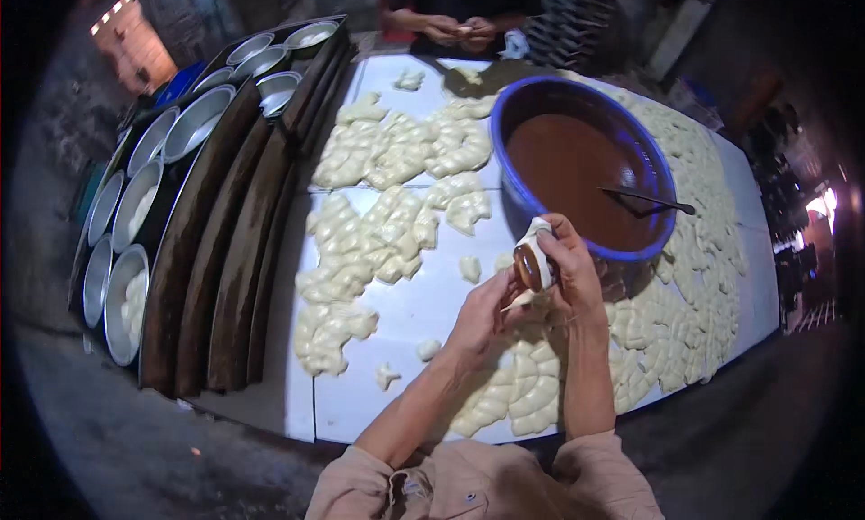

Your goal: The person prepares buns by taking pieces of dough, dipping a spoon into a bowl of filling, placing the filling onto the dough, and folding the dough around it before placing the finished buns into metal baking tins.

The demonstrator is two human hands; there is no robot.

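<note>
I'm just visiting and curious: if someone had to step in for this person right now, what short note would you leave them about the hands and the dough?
Right hand: holds a dough piece with brown filling on it, near the basin.
Left hand: touching that same piece from below, fingers pinching at it.
Blue basin of brown filling sits on the white table, with a utensil resting in it.
Done: piles of shaped dough pieces cover the table; some round tins at left hold dough.
Left: the piece in hand is not closed; several tins look empty.
Another person's hands work at the far end.
</note>
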